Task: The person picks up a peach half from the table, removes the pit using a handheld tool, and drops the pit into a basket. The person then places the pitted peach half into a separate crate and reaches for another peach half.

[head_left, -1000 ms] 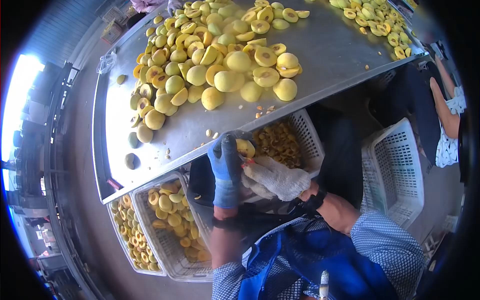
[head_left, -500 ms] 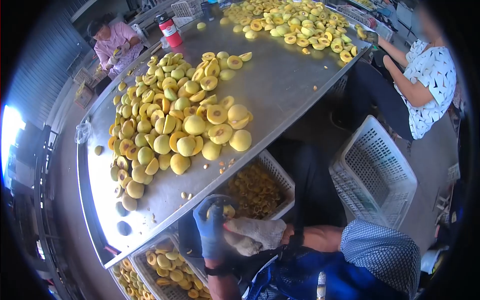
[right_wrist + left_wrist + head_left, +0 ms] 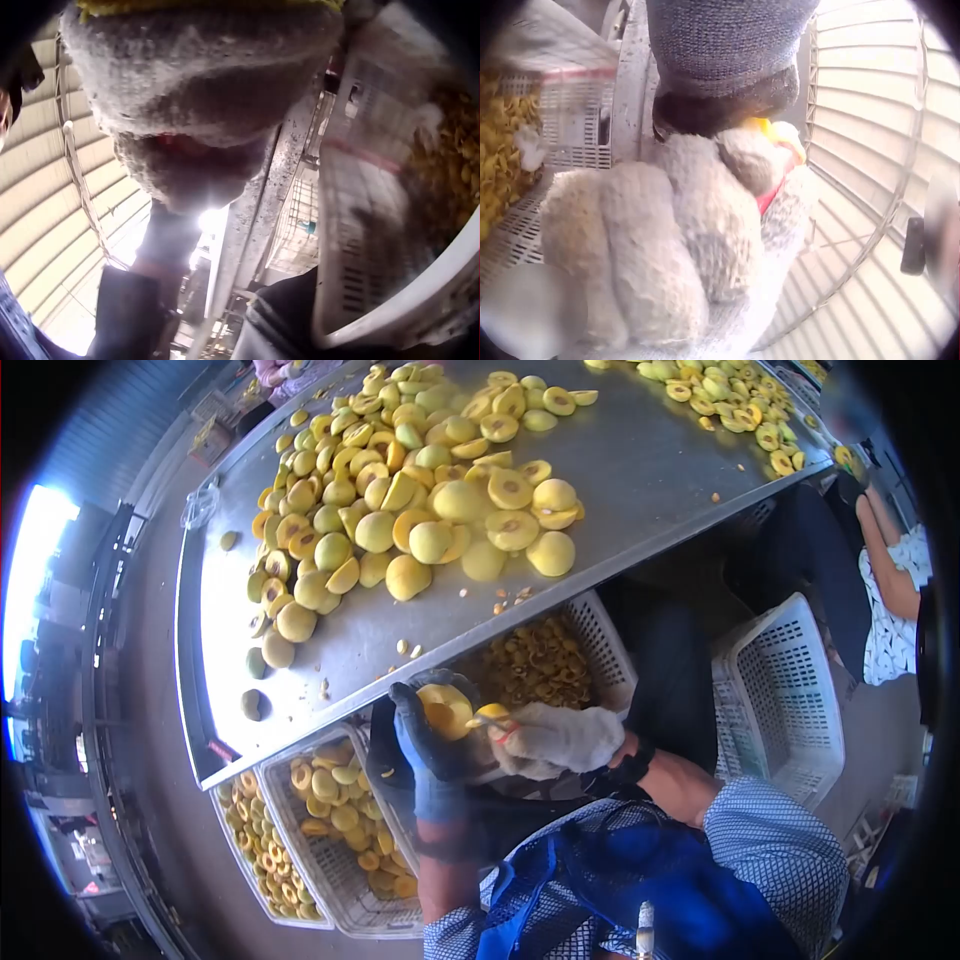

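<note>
My left hand [image 3: 425, 745], in a blue glove with a dark palm, cups a yellow peach half [image 3: 445, 710]. Its cut face is up, with a hollow in the middle. Just right of it, my right hand [image 3: 560, 740], in a whitish knit glove, grips a small red-handled tool [image 3: 769, 196], mostly hidden by curled fingers. A yellow bit [image 3: 490, 713] shows at the tool's tip. Below both hands stands a crate [image 3: 610, 645] of yellow-brown scraps. On the metal table [image 3: 640, 510] ahead lies a heap of peach halves [image 3: 410, 540].
Two crates of peach halves [image 3: 345, 790] stand at the lower left, beneath the table's edge. Another white crate [image 3: 790, 700] is at the right, near a seated person [image 3: 895, 600]. Small pits [image 3: 410, 648] lie near the table's front edge. A second peach pile [image 3: 730, 400] lies far right.
The head view lifted, then came back down. My left hand has opened out around the peach half, exposing its hollow, and my right hand has drawn back slightly with the yellow bit.
</note>
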The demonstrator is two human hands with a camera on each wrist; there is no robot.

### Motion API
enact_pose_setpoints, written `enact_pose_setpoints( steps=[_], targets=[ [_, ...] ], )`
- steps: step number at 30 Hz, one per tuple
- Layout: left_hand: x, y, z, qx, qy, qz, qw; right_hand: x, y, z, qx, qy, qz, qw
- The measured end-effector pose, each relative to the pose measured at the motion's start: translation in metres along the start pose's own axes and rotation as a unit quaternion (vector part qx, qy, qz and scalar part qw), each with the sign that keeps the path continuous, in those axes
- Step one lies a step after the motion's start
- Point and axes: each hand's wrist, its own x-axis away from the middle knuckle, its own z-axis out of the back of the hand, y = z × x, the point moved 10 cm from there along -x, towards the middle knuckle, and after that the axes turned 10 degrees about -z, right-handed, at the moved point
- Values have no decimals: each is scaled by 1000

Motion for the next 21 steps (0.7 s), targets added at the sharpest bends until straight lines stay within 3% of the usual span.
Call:
enact_pose_setpoints(
  steps=[1, 2, 3, 4, 5, 6, 7, 9, 11, 13, 14, 15, 16, 17, 18, 19, 21],
  targets=[
    [9, 43, -4, -83, 17, -50, 995, 1, 12, 4, -70, -35, -61, 995],
    [5, 75, -1, -218, -34, -104, 970, 1, 26, 11, -83, -30, -119, 989],
    [-2, 107, 5, -347, -88, -155, 921, -2, 46, 24, -16, 37, -159, 986],
    [-6, 131, 14, -548, -109, -171, 811, -3, 66, 38, 46, 99, -206, 973],
    [-13, 149, 23, -662, -118, -182, 718, -4, 74, 59, 203, 194, -242, 929],
    [-21, 167, 33, -760, -120, -193, 608, 9, 81, 45, -62, 119, -352, 926],
    [-26, 178, 35, -797, -108, -202, 559, 6, 83, 42, -83, 119, -324, 935],
    [-53, 175, 21, -738, -95, -192, 640, 3, 74, 41, -12, 159, -304, 939],
    [-86, 144, -23, -711, -153, -206, 655, -9, 81, 40, 41, 180, -228, 956],
    [-119, 99, -73, -718, -233, -231, 614, -7, 105, 37, 19, 200, -210, 957],
    [-136, 78, -88, -723, -262, -231, 596, -4, 96, 38, 91, 212, -163, 959],
    [-152, 56, -96, -715, -291, -216, 598, -1, 97, 39, 101, 214, -170, 957],
    [-157, 47, -104, -733, -291, -218, 574, 2, 97, 41, 111, 216, -177, 954],
    [-172, 29, -109, -758, -294, -231, 534, 8, 100, 45, 56, 212, -237, 946],
    [-171, 30, -108, -724, -303, -241, 570, 17, 102, 46, 0, 205, -296, 933],
    [-167, 35, -106, -690, -312, -249, 604, 19, 89, 49, -27, 209, -283, 936],
    [-158, 33, -81, -641, -293, -159, 691, 21, 61, 51, -83, 218, -254, 939]
  ],
)
